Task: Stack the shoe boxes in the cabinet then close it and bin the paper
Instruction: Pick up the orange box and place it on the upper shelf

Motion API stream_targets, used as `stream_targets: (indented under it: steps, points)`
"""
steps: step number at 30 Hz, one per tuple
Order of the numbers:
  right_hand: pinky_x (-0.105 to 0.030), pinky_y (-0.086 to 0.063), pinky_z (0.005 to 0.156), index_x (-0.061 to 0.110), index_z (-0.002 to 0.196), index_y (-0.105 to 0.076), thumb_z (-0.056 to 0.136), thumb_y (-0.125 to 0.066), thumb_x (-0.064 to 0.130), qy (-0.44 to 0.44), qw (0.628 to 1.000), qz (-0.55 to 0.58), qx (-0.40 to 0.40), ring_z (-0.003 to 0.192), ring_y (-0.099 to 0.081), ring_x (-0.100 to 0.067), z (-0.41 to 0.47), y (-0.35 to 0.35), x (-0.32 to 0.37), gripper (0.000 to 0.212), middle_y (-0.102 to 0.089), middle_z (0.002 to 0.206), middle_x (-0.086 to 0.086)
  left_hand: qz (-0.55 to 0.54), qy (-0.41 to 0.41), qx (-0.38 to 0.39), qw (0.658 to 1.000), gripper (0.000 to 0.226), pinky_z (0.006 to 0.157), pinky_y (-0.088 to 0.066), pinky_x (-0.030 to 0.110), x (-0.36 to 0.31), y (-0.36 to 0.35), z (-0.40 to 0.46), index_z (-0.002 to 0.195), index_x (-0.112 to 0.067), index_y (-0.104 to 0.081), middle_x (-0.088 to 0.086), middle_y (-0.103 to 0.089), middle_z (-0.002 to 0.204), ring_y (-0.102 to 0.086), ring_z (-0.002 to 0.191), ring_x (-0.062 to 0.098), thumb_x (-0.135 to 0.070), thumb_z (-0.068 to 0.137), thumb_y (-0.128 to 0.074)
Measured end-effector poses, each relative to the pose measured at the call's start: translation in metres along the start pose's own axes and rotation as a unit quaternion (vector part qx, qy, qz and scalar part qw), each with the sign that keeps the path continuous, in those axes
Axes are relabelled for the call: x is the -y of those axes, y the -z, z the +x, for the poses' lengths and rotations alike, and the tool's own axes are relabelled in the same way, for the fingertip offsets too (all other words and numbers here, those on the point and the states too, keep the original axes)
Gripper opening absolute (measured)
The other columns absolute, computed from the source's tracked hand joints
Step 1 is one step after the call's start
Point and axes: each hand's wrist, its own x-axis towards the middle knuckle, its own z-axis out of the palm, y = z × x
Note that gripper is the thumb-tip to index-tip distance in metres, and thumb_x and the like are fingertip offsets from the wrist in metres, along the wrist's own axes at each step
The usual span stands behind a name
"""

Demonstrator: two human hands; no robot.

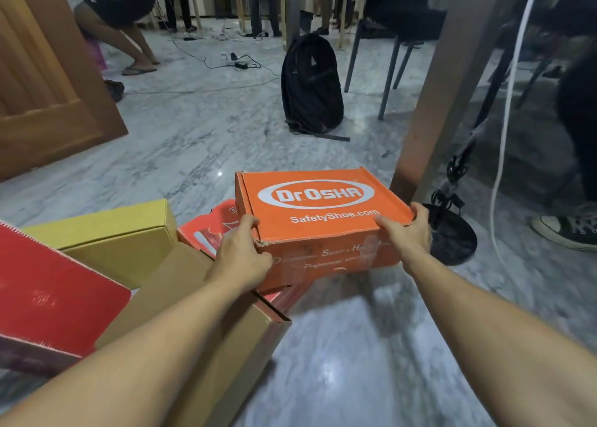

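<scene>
Both hands clamped on the orange shoe box (318, 213), one at each near corner: left hand (242, 252) on the near-left corner, thumb up on the lid, fingers wrapped down the front face; right hand (408, 229) on the near-right corner, thumb on the lid edge. Hands well apart, the box's full width between them. Box is closed, lid up, white "Dr.OSHA" oval logo and "SafetyShoe.com" print on top; front face scuffed, with tape patches. Cannot tell whether it is lifted clear or resting on the red-and-white box (210, 226) that pokes out from under its left side. Left of the orange box: a yellow cardboard box (106, 233) on the floor, closed. Nearer than the orange box and to its left: a plain brown cardboard box (200, 297), partly under the left forearm. Further left of that, a red box (48, 297) tilted at frame edge. Grey marble floor (193, 142) everywhere. Beyond the orange box: black backpack (310, 84) standing upright on the floor. Right of the orange box, close by: a brown wooden post (442, 87), then a black round stand base (452, 236). Far left beyond the orange box: a wooden panelled door (42, 81). Other people's legs and cables in the background.
</scene>
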Motion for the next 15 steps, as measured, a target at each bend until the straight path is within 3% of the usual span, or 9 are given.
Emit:
stream_targets:
  steps: [2,4,8,12,15]
  points:
    - [-0.051,-0.039,0.104,0.034,0.144,-0.026,0.058,-0.081,0.050,0.020,1.000,-0.004,-0.003,0.127,-0.045,-0.030,-0.004,0.002,0.001,0.103,-0.045,0.140,-0.007,-0.038,0.033,-0.004,0.999,0.067,0.077,-0.038,0.025,0.001,0.003,0.002,0.139,-0.020,-0.042,0.002,-0.063,0.111,-0.056,0.096,0.022,-0.006,0.078,-0.064]
    - [-0.051,-0.043,0.102,0.029,0.142,-0.035,0.048,-0.079,0.060,0.022,1.000,-0.014,0.002,0.122,-0.050,-0.029,-0.007,0.004,0.004,0.108,-0.049,0.137,-0.006,-0.089,0.061,-0.001,0.994,0.076,0.081,-0.042,0.025,-0.002,0.008,0.005,0.144,-0.019,-0.038,0.000,-0.062,0.118,-0.058,0.100,0.020,-0.007,0.077,-0.071]
    - [-0.045,-0.049,0.094,0.024,0.124,-0.054,0.049,-0.077,0.064,0.043,0.999,0.000,-0.005,0.107,-0.057,-0.025,-0.021,0.011,0.024,0.089,-0.058,0.120,-0.005,-0.144,0.051,-0.027,0.988,0.087,0.088,-0.046,0.028,-0.012,0.030,0.010,0.147,-0.021,-0.036,0.000,-0.061,0.124,-0.059,0.106,0.019,-0.008,0.073,-0.080]
    - [-0.037,-0.050,0.087,0.022,0.121,-0.051,0.057,-0.085,0.054,0.104,0.993,0.053,0.022,0.103,-0.060,-0.020,-0.039,0.025,0.062,0.079,-0.059,0.110,0.003,-0.159,0.008,-0.084,0.984,0.082,0.087,-0.039,0.022,-0.031,0.070,0.008,0.145,-0.021,-0.040,-0.006,-0.058,0.113,-0.056,0.104,0.015,-0.006,0.074,-0.080]
    - [-0.044,-0.051,0.094,0.021,0.123,-0.041,0.052,-0.091,0.048,0.158,0.981,0.074,0.085,0.108,-0.059,-0.019,-0.064,0.037,0.096,0.092,-0.057,0.114,0.005,-0.153,0.006,-0.125,0.980,0.086,0.097,-0.040,0.025,-0.035,0.103,-0.004,0.146,-0.018,-0.039,-0.002,-0.056,0.127,-0.054,0.115,0.018,-0.012,0.072,-0.083]
